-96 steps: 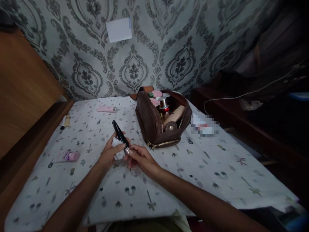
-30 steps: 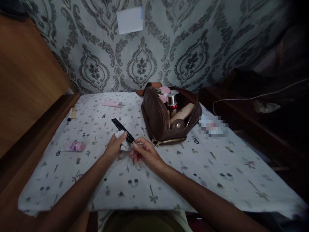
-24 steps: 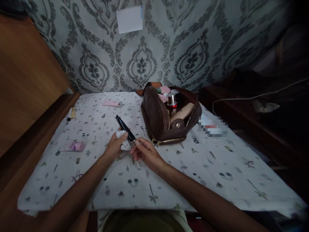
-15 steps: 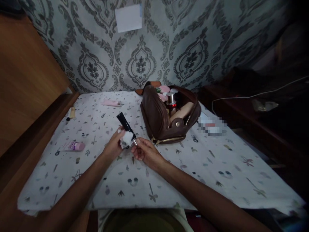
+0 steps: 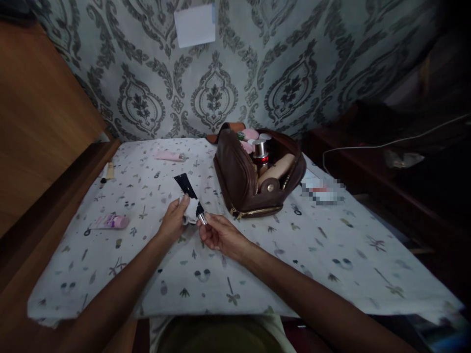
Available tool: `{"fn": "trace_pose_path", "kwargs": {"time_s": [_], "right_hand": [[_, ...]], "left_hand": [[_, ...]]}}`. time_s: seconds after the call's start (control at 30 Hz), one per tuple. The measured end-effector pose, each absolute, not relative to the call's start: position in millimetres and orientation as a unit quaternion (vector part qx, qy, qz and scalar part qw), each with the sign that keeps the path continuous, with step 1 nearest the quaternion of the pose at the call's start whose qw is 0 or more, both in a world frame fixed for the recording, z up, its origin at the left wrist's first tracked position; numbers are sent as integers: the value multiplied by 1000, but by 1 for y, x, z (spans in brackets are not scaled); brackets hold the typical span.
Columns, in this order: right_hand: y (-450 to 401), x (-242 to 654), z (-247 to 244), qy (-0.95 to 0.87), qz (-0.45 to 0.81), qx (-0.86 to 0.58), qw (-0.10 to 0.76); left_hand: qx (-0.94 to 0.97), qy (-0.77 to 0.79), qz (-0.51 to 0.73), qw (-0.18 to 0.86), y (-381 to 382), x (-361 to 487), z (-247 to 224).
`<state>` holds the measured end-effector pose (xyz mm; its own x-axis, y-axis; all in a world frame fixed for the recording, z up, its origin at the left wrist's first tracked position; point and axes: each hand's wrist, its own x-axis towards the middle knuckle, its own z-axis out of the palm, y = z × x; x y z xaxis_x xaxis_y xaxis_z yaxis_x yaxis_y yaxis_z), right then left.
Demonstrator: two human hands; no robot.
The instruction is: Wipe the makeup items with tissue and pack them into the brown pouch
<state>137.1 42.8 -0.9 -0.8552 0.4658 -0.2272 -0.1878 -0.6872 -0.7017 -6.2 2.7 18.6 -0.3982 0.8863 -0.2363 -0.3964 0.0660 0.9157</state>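
Tablecloth [image 5: 176, 294], white and printed, lies before the ornate grey wall [image 5: 241, 100]; above it, your left hand [image 5: 172, 219] grips a flat black tube [image 5: 186, 185] with a crumpled white wad [image 5: 190, 211], your right hand [image 5: 221, 234] pinches the tube's silvery end [image 5: 202, 218]

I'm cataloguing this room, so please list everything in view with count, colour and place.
Black tube: 1, black with silver end, between the hands
Wad: 1, white, in left hand
Bag: 1, brown, open, on sheet
Bottle: 1, silver-capped, in bag
Beige item: 1, beige, in bag
Pink items: at least 2, pink, in bag
Pink tube: 1, pale pink, far left
Purple tube: 1, pinkish purple, near left
Small item: 1, beige with black end, left edge
Pixelated item: 1, whitish, right of bag
Sheet: 1, white, patterned, beneath
Card: 1, white, on wall
Wall: 1, grey, patterned, behind
Panel: 1, brown, left
Cord: 1, white, right
Left hand: 1, bare, at tube's middle
Right hand: 1, bare, at silver end
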Motion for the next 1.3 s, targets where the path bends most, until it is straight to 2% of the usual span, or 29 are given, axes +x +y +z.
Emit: {"fn": "trace_pose_path", "kwargs": {"time_s": [0.37, 0.5, 0.63, 0.77, 0.93, 1.13, 1.3], "right_hand": [[47, 135, -6, -422, 843, -250, 221], [50, 139, -2, -487, 774, -280, 292], [50, 142, 5, -513, 732, -280, 350], [47, 143, 11, -511, 743, -266, 341], [46, 142, 11, -473, 781, -248, 323], [45, 145, 14, -443, 796, -228, 345], [49, 151, 24, -443, 772, -232, 392]], "left_hand": [[319, 481, 599, 554, -4, -12, 23], [337, 475, 594, 554, -5, -18, 24], [393, 464, 528, 593, -9, -20, 23], [414, 460, 464, 634, -13, -21, 18], [429, 459, 443, 640, -15, -26, 17], [467, 477, 380, 640, -19, -28, 22], [474, 508, 395, 600, -19, -29, 23]]}}
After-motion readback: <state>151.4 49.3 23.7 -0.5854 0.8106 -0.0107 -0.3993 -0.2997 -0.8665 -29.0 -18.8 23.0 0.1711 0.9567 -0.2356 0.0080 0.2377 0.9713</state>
